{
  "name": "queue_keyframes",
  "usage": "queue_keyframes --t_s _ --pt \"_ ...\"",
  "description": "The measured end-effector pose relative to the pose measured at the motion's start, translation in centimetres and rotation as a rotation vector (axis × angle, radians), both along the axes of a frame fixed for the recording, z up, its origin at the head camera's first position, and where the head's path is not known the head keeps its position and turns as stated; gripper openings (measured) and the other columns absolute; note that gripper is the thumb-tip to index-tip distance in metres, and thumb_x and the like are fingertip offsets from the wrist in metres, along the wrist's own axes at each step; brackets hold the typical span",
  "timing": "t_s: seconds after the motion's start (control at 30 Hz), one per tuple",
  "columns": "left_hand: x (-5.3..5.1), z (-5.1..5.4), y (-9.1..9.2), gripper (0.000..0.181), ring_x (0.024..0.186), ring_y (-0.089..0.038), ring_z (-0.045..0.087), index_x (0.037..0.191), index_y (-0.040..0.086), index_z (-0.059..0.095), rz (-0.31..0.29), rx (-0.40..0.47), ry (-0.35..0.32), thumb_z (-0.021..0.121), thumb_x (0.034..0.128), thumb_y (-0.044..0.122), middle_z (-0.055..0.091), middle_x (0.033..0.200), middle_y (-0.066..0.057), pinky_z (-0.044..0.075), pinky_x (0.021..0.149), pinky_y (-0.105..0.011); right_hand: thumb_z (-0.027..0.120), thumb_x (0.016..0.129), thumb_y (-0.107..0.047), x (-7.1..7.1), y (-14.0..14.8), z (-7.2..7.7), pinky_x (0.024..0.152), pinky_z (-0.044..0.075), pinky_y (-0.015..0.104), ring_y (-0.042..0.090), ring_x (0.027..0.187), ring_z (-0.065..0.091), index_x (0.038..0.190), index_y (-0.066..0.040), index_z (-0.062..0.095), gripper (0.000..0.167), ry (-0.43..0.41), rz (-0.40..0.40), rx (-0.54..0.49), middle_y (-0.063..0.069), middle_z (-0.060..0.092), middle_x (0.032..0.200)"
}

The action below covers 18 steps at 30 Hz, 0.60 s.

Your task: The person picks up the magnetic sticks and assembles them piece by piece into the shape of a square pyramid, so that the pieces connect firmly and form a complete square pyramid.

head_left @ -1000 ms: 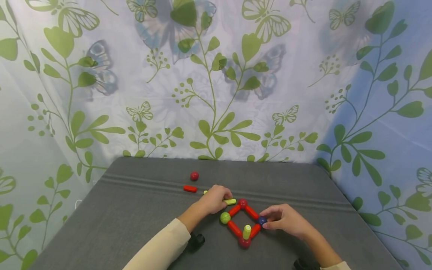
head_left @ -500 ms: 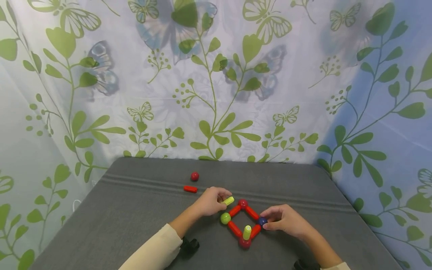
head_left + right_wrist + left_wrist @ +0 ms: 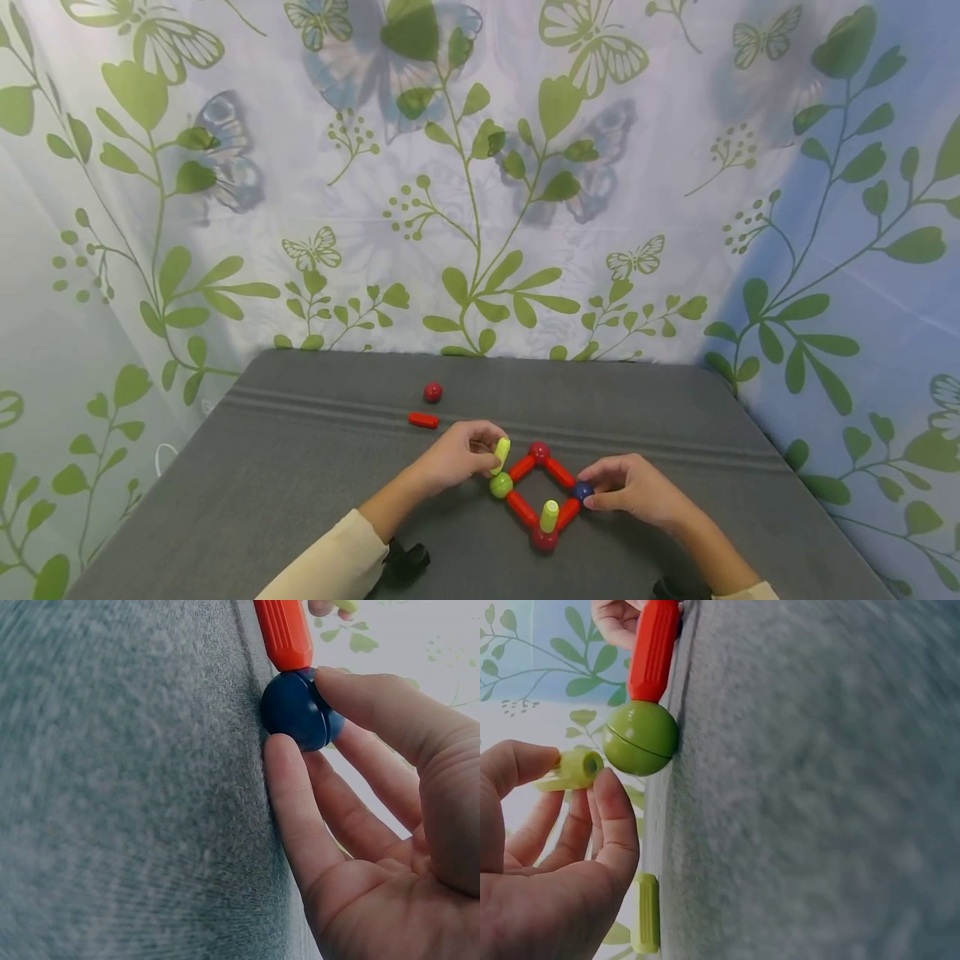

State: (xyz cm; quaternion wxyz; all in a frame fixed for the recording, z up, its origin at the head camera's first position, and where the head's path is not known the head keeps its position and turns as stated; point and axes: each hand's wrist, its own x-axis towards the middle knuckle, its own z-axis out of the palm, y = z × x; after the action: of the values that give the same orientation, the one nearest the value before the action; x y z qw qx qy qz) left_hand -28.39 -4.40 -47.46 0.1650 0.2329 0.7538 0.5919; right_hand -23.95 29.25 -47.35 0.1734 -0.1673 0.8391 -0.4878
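- I saw the left hand (image 3: 461, 457) pinching a green stick (image 3: 502, 455) between thumb and fingertips, tilted, with its low end right by the green ball (image 3: 501, 486). I could not tell if they touched.
- The right hand (image 3: 633, 487) was pinching the blue ball (image 3: 582, 492) with thumb and finger, across the square from the green ball.
- Four red sticks (image 3: 558, 472) and four balls made a square on the gray table (image 3: 262, 500). The green ball was its left corner.
- One red ball (image 3: 539, 452) was the far corner, behind the green ball and to its right.
- Another red ball (image 3: 543, 540) was the near corner, in front of the green ball and to its right. A second green stick (image 3: 550, 517) stood up on it.
- A third green stick (image 3: 645, 913) lay on the table, a little way off from the green ball.
- A loose red stick (image 3: 423, 421) lay behind the green ball, off to its left. A loose red ball (image 3: 432, 392) sat farther back.
- Way past the green ball hung a pale cloth (image 3: 420, 292) with green leaves and butterflies.
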Motion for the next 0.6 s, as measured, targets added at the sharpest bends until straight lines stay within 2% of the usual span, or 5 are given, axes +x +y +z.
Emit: queue_keyframes --t_s 0.27,0.47,0.6 --pt "-0.1 -0.1 -0.6 0.026 0.092 -0.018 0.068 0.119 0.008 0.069 0.058 0.035 0.014 0.073 0.0928 0.008 0.071 0.107 -0.008 0.062 0.082 -0.040 0.082 0.087 -0.022 -0.3 -0.1 -0.3 0.067 0.052 0.026 0.015 0.082 0.066 0.115 -0.006 0.075 0.033 0.015 -0.025 0.038 0.009 0.074 0.095" --pt "0.0 0.2 -1.1 0.025 0.094 -0.018 0.070 0.115 0.010 0.070 0.087 0.032 0.112 0.076 0.0912 0.009 0.072 0.106 -0.005 0.060 0.082 -0.029 0.083 0.086 -0.024 -0.9 -0.5 -0.3 0.068 0.052 0.027 0.018 0.083 0.065 0.114 -0.009 0.076 0.033 0.032 -0.050 0.066 0.007 0.074 0.094" --pt "0.1 0.3 -1.3 0.025 0.096 -0.018 0.069 0.114 0.014 0.070 0.079 0.026 0.170 0.077 0.0903 0.009 0.073 0.105 -0.004 0.057 0.084 -0.025 0.083 0.085 -0.023 -1.1 -0.8 -0.4 0.068 0.053 0.028 0.019 0.084 0.064 0.114 -0.008 0.075 0.033 0.030 -0.063 0.064 0.006 0.073 0.095"
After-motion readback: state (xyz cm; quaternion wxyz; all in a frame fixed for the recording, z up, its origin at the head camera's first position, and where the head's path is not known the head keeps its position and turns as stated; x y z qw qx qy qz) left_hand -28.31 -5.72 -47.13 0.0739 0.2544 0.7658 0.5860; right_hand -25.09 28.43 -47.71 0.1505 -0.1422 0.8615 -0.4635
